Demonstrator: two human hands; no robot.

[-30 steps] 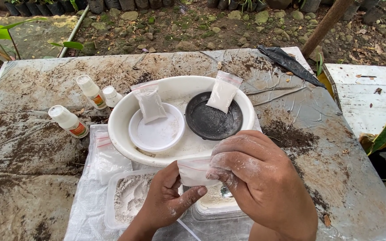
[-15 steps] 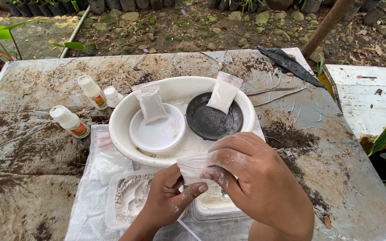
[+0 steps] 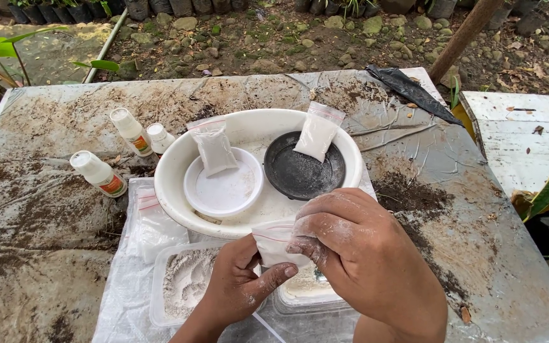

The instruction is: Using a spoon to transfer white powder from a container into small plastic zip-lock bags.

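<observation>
Hands (image 3: 325, 254) unmoved on powder bag (image 3: 274, 241), basin (image 3: 179, 159) holding dishes, bags

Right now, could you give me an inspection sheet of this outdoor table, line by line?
Surface: table under a sheet smeared with dark soil.
Job's things: small zip bag of white powder; white basin holding a white dish, a black dish and two filled bags.
Clutter: three small white bottles; two clear tubs of powder; black plastic scrap.
Hands: left hand and right hand both pinch the zip bag; powder on fingers.
Cables: nothing seen.
Surroundings: stony ground, potted seedlings, green leaves, white box at right.
</observation>
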